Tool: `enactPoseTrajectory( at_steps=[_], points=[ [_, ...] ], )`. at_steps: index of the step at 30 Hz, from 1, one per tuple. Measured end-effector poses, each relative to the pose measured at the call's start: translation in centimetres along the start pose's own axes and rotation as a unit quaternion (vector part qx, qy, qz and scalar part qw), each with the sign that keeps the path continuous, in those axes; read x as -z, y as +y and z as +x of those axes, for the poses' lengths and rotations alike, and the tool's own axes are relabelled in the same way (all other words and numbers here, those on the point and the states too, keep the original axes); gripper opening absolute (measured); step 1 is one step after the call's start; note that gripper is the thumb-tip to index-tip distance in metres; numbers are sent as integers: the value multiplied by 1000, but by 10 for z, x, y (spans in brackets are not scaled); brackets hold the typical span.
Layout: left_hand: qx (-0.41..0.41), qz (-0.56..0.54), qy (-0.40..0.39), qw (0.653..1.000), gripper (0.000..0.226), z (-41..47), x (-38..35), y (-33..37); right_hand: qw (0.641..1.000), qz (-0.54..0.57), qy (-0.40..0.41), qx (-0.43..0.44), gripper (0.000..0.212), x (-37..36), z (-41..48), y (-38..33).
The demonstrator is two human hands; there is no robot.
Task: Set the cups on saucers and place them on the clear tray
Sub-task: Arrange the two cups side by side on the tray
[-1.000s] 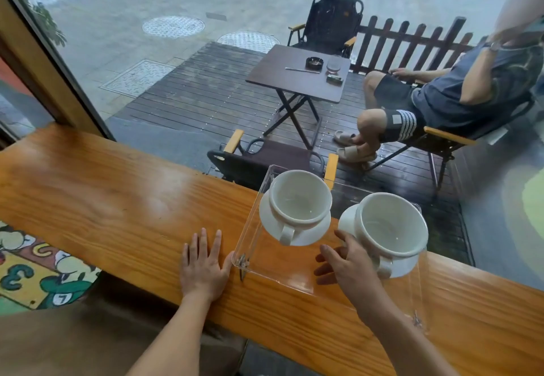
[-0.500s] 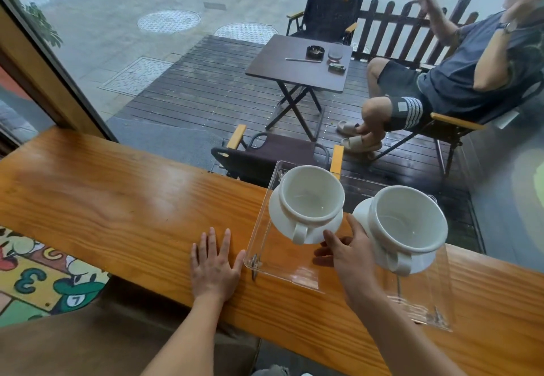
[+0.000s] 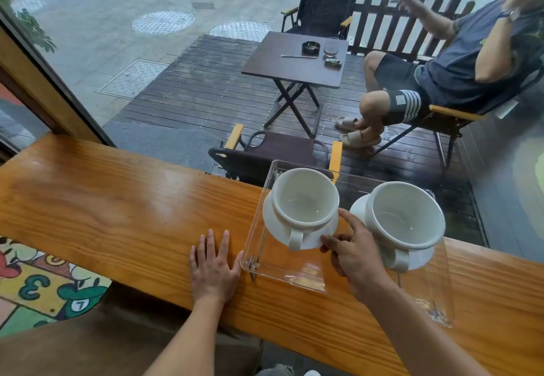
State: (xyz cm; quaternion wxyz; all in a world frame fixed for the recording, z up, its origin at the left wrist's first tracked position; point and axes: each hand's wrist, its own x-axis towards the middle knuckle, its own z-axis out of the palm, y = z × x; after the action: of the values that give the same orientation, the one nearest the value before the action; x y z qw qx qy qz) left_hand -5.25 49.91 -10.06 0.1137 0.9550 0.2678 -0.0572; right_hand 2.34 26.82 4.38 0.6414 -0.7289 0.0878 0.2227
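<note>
Clearly, both cups are sitting on saucers inside the clear tray (image 3: 256, 260). The left cup (image 3: 304, 196) is resting on the left saucer (image 3: 276, 225) toward the tray's left wall, its handle pointing back at the person. The right cup (image 3: 406, 216) is sitting on the right saucer (image 3: 421, 259) just beside it, handle likewise facing the near side. The tray is lying on the wooden counter (image 3: 117, 204), its far edge reaching past the counter's back edge toward the window.

The right hand (image 3: 353, 253) is lying between the two sets, index finger stretched out toward the gap and the other fingers curled loosely at the rim of the left saucer. Whether they are pinching that rim or only touching it, I cannot tell. The left hand (image 3: 213, 266) is lying flat on the counter, fingers spread and holding nothing, its thumb just touching the tray's left wall.

The job is looking close to finished, so the step in hand is likely a final nudge of the saucers. Doing it well means pushing at the saucer rim and not the cup, moving slowly so the cup is not sliding or tipping, and keeping a small gap between the saucers. The left hand is well placed for bracing the tray against sliding further toward the back edge.
</note>
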Motion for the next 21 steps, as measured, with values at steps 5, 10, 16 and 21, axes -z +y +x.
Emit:
enactPoseTrajectory(
  at_steps=[5,10,16,21],
  points=[
    [0,1,-2,1000,69,0,1,1,1000,2,-13,-1,59,-1,-5,-2],
    [2,1,-2,1000,69,-1,2,1,1000,-9,-10,6,58,-2,-9,-3],
    [3,-3,2,1000,69,0,2,0,1000,-9,-13,25,50,-4,-10,-2],
    [1,-8,12,1000,69,0,1,-2,999,-25,-22,20,57,-2,-12,-3]
  ],
)
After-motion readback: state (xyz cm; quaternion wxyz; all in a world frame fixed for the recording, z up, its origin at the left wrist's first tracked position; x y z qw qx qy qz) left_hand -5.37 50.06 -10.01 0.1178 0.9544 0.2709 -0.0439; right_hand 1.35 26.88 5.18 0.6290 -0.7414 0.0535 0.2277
